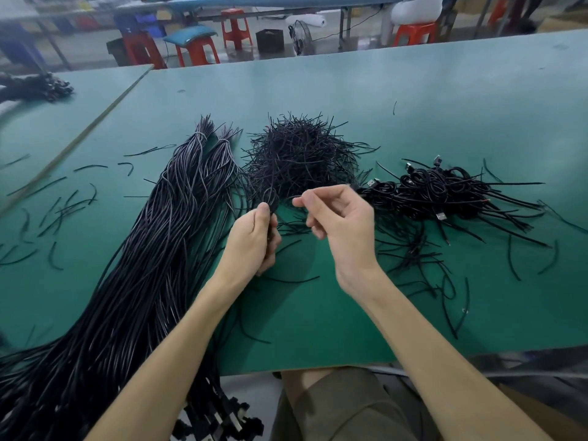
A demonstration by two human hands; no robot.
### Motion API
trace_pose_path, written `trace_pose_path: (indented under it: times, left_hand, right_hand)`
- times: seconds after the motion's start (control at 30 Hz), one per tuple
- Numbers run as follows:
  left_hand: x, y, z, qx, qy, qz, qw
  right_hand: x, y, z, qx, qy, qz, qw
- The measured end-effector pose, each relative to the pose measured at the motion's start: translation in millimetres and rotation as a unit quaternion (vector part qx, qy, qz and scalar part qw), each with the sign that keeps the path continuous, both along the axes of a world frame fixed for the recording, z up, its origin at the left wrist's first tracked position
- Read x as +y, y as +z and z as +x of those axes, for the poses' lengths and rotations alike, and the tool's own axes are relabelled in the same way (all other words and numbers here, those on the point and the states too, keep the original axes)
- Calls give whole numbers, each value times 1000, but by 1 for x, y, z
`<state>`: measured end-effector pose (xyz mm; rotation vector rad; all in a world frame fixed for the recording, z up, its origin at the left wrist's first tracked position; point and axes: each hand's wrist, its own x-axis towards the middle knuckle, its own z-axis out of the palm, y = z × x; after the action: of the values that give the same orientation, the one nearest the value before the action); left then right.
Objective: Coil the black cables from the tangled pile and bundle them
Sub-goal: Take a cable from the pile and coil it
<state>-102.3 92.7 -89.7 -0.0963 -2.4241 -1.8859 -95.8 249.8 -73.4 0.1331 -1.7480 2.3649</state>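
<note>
Head view. The left hand (254,240) is raised over the green table (445,106), near the front-centre. Its fingers (274,241) and thumb are curled round a small coiled cable (271,196). The loop of the coil stands up just above the thumb tip, and the rest of it is hidden inside the grip.

The right hand (342,221) is level with the left and just to its right, not touching it. The index finger points toward the coil with its tip close beside the loop. The other fingers are loosely curled toward the palm. A thin dark strand seems to arc from the loop to that fingertip. Whether the right fingers pinch it cannot be told.

The long black cables (152,249) lie in a thick sheaf left of the hands. They run from the far middle of the table to the near-left edge and over it, banded at the far end.

A heap of short strands (299,154) sits directly beyond both hands. A pile of coiled cables (445,189) with plugs lies right of the right hand. Loose short pieces (63,208) are scattered at the left of the table. Red stools (234,27) stand on the floor behind.
</note>
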Motion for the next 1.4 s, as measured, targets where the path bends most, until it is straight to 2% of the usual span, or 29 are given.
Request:
trace_pose_path:
  times: [0.07, 0.13, 0.23, 0.3, 0.43, 0.53, 0.7, 1.0, 1.23, 1.4]
  left_hand:
    - [2, 1, 2, -9, -21, -11, 1000]
    - [3, 1, 2, -25, -14, -17, 999]
    - [1, 3, 0, -33, 8, 6, 999]
    - [-1, 2, -1, -33, 0, 9, 999]
    - [2, 0, 0, -51, -33, 10, 998]
    - [3, 1, -1, -69, -35, 15, 997]
    - [2, 1, -1, -61, -40, 27, 997]
    - [0, 1, -1, -50, -2, 51, 997]
    - [-7, 8, 1, -71, -22, 77, 994]
    - [-2, 13, 6, -77, -73, 39, 994]
  right_hand:
    - [-6, -3, 2, -57, 64, -80, 993]
    - [-6, -6, 2, -97, 80, -134, 983]
    - [6, -9, -4, -124, 89, -241, 958]
    - [11, -12, -6, -127, 110, -263, 950]
    - [2, -15, -5, -131, 148, -205, 959]
    - [-1, -16, -4, -130, 189, -256, 939]
    - [-6, -23, -2, -106, 130, -147, 975]
    - [-13, -24, 0, -97, 80, -60, 990]
    - [-13, -25, 0, -97, 112, -15, 989]
    - [-12, -22, -2, -63, 159, -16, 985]
